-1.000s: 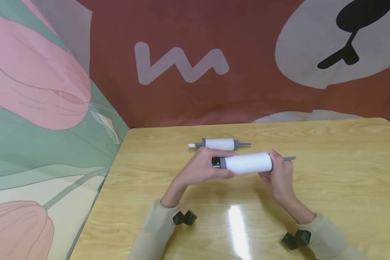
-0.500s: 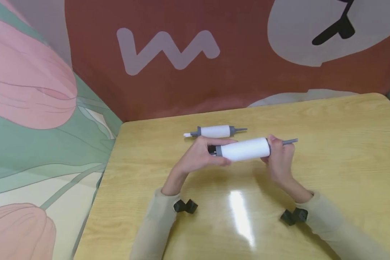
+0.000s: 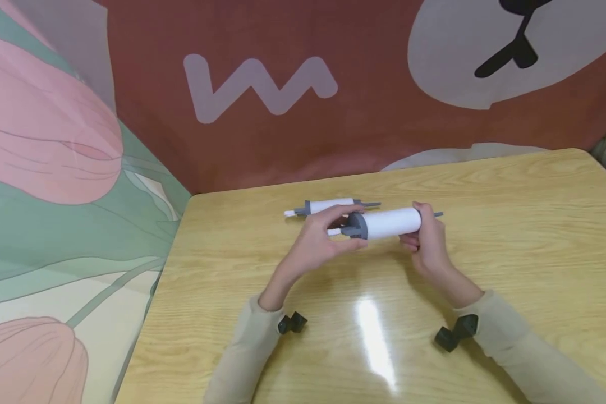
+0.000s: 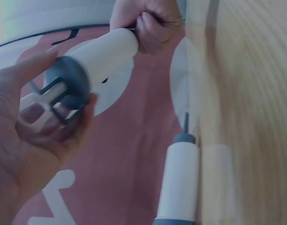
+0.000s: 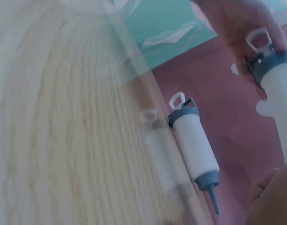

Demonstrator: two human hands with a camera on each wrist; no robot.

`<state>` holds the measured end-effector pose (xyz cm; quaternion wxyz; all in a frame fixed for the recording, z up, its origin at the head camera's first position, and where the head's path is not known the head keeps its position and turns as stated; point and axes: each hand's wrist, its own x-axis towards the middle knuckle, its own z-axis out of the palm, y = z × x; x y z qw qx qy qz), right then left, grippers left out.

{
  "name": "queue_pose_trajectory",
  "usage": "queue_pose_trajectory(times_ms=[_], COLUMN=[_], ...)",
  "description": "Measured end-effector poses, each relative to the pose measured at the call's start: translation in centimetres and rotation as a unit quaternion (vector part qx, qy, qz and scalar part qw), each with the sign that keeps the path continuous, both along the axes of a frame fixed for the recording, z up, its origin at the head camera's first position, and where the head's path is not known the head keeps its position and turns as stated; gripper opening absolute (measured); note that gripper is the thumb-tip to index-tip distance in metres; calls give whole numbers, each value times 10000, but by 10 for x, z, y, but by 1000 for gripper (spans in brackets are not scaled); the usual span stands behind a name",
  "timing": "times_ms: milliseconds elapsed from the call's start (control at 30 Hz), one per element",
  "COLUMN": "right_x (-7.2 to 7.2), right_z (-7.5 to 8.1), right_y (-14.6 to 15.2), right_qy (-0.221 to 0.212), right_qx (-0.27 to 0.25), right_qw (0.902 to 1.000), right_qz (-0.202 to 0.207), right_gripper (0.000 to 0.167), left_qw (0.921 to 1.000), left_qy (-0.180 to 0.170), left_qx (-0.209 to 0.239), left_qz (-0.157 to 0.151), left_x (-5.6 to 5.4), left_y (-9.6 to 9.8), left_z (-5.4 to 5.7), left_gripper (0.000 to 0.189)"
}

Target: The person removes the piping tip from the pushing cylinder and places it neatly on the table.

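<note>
A large white syringe-like tube [image 3: 391, 223] with grey end caps is held above the table. My left hand [image 3: 313, 244] curves round its grey handle-end cap [image 4: 70, 82], thumb and fingers on opposite sides. The white ring handle [image 5: 259, 41] lies between thumb and fingers, near the palm. My right hand [image 3: 431, 238] grips the other end with curled fingers, and the thin grey nozzle [image 3: 438, 214] sticks out beyond it. A second, similar syringe-like tube [image 3: 331, 205] lies on the table just behind, nozzle pointing right, partly covered by the left hand's fingers in the head view.
The wood-grain table [image 3: 232, 252] has its far edge against a reddish-brown printed backdrop [image 3: 262, 151]. A floral printed sheet [image 3: 55, 252] hangs at the left. Black cube-shaped pieces [image 3: 457, 332] sit at both sleeve cuffs.
The held tube has tilted so its grey handle-end cap and white handle now show between the left thumb and fingers. Less of the nozzle sticks out past the right hand. The head view has shifted.
</note>
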<state>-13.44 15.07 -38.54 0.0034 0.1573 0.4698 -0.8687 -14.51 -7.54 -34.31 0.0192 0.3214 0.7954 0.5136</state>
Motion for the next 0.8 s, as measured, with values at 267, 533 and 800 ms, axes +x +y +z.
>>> queue_pose_trajectory(times_ms=[267,533,800], right_x=[5,5,5], right_z=[3,7,9], right_y=[2,3,5], right_qy=[129,56,-16], right_qx=[-346,37,423], right_qw=[9986,9987,9918], right_qz=[369,505,1207], right_gripper=[31,30,31], left_qw=[9907,9970,9991], left_qy=[779,577,53], left_qx=[1035,260,-98], left_qz=[419,453,415], left_x=[-2,0,-2], left_y=[8,5,-4], left_z=[-14,-10,0], left_gripper=[64,41,39])
